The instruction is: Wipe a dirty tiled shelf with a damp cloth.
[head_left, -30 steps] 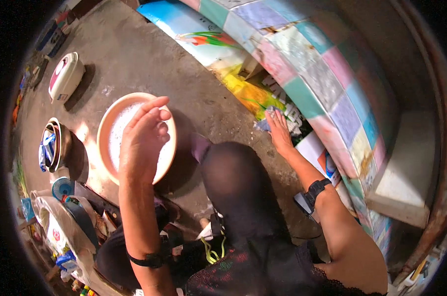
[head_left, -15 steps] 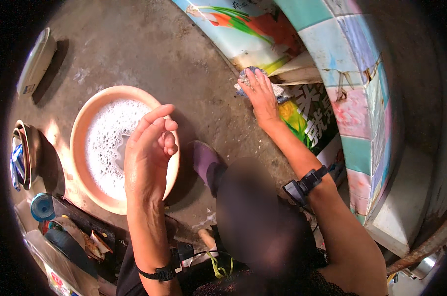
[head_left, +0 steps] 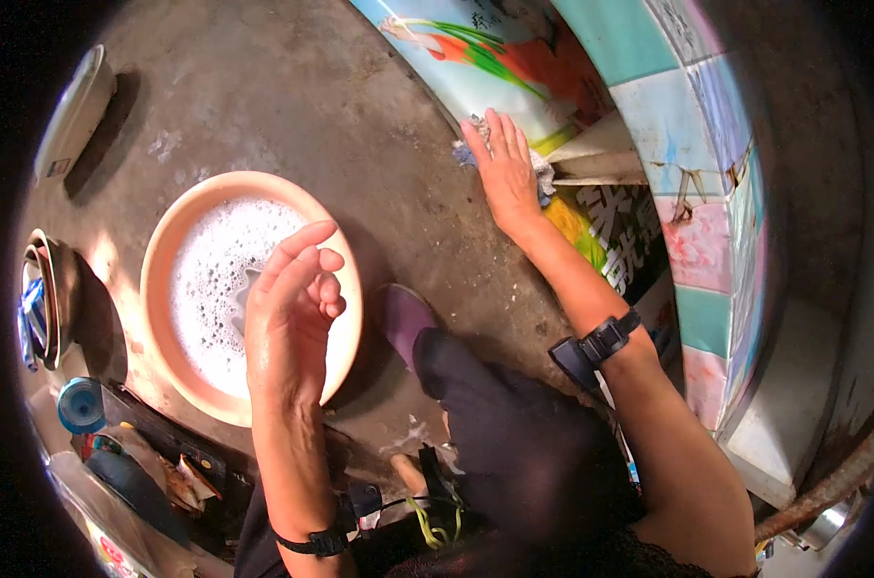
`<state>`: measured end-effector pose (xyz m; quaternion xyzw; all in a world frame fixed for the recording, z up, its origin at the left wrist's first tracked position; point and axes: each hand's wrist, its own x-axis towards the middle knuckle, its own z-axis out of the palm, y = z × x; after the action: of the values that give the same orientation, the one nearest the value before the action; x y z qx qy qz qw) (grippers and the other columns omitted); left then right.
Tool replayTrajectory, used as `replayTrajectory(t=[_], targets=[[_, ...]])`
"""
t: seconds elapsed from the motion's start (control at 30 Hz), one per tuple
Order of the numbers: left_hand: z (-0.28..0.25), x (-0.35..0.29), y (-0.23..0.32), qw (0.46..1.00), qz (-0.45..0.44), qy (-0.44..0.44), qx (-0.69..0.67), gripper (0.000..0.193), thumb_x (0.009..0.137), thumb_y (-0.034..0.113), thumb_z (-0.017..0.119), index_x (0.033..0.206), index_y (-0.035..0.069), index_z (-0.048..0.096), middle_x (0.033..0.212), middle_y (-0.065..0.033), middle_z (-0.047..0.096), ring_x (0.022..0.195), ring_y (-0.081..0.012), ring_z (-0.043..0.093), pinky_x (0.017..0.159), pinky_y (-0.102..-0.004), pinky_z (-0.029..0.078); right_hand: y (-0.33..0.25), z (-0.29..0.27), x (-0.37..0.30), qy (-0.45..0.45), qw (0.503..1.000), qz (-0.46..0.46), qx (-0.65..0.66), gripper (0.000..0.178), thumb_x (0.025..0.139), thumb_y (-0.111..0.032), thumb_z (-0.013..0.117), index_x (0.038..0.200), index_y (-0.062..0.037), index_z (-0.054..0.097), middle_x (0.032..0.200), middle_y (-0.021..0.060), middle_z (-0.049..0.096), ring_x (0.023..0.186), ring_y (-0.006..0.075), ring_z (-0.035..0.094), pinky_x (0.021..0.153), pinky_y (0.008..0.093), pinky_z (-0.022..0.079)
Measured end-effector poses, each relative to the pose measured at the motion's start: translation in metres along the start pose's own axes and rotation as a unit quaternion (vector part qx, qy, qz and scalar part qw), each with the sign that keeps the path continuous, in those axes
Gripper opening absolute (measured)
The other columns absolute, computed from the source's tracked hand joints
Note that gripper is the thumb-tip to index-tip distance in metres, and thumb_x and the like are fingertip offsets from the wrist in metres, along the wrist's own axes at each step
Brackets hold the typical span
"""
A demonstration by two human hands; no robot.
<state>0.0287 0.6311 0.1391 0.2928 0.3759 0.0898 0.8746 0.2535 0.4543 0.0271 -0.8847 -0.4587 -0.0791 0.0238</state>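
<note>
My right hand (head_left: 507,173) holds a crumpled white and blue-grey rag (head_left: 543,173) under its spread fingers, pressed at the lower edge of a panel printed with vegetables (head_left: 485,58). Part of the rag is covered by the palm. My left hand (head_left: 292,303) hovers over the right side of a peach-coloured basin (head_left: 158,332), loosely curled with the fingers apart and nothing in it. White suds (head_left: 206,279) cover most of the water in the basin. Dark straps go round both forearms.
A pastel tiled edge (head_left: 692,250) curves along the right, beside a pale ledge (head_left: 601,154). At far left stand a light tub (head_left: 76,116) and stacked brown bowls (head_left: 61,294). A blue roll (head_left: 80,405) and clutter lie lower left. My purple shoe (head_left: 405,323) is on the concrete floor.
My right hand and the rag have shifted slightly up and left along the panel. The left hand stays over the basin, nearly still. The view has tilted a little; my dark trouser leg shows more plainly.
</note>
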Motion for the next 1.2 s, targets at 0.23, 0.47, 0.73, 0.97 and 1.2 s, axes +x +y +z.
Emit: replayTrajectory(t=[0.23, 0.47, 0.73, 0.97, 1.2], targets=[[0.006, 0.003, 0.004, 1.0, 0.022, 0.0, 0.008, 0.029, 0.082, 0.013, 0.056, 0.107, -0.002, 0.053, 0.076, -0.0012, 0.056, 0.057, -0.005, 0.047, 0.053, -0.0161, 0.039, 0.003, 0.012, 0.016, -0.015, 0.999, 0.0, -0.042, 0.054, 0.078, 0.0, 0.046, 0.127, -0.022, 0.04, 0.136, 0.0153, 0.028, 0.124, 0.0364, 0.029, 0.104, 0.0448, 0.022], [0.018, 0.0, -0.012, 1.0, -0.009, -0.023, -0.003, 0.025, 0.083, 0.009, 0.053, 0.105, -0.003, 0.053, 0.075, -0.003, 0.057, 0.058, -0.0054, 0.047, 0.052, -0.0161, 0.039, -0.002, 0.023, 0.056, -0.007, 1.0, -0.007, -0.012, 0.064, 0.071, 0.006, 0.054, 0.128, -0.0199, 0.039, 0.138, 0.0157, 0.024, 0.127, 0.0382, 0.023, 0.105, 0.044, 0.018], [0.01, 0.003, -0.006, 1.0, 0.006, -0.003, 0.007, 0.027, 0.083, 0.012, 0.054, 0.105, -0.003, 0.053, 0.075, -0.0019, 0.056, 0.057, -0.0052, 0.046, 0.052, -0.0164, 0.038, -0.003, 0.013, 0.053, 0.017, 0.998, -0.022, 0.047, 0.063, 0.069, 0.008, 0.053, 0.126, -0.0168, 0.042, 0.137, 0.0191, 0.025, 0.127, 0.0361, 0.024, 0.104, 0.0442, 0.02], [-0.003, 0.01, -0.01, 1.0, -0.005, 0.009, 0.006, 0.027, 0.083, 0.013, 0.054, 0.106, -0.001, 0.053, 0.075, -0.0009, 0.056, 0.058, -0.0048, 0.047, 0.053, -0.0158, 0.038, 0.003, 0.005, 0.003, -0.005, 1.0, -0.017, 0.012, 0.06, 0.073, 0.008, 0.047, 0.126, -0.0195, 0.042, 0.138, 0.0182, 0.025, 0.127, 0.0366, 0.024, 0.104, 0.0448, 0.021], [0.001, 0.01, -0.005, 0.999, -0.014, 0.001, 0.032, 0.029, 0.086, 0.017, 0.052, 0.11, 0.001, 0.051, 0.075, 0.0035, 0.053, 0.059, -0.0023, 0.046, 0.053, -0.0155, 0.038, 0.005, 0.03, 0.08, 0.014, 0.997, -0.071, 0.024, 0.069, 0.067, 0.013, 0.051, 0.126, -0.0234, 0.042, 0.139, 0.0156, 0.024, 0.128, 0.0363, 0.022, 0.105, 0.044, 0.02]])
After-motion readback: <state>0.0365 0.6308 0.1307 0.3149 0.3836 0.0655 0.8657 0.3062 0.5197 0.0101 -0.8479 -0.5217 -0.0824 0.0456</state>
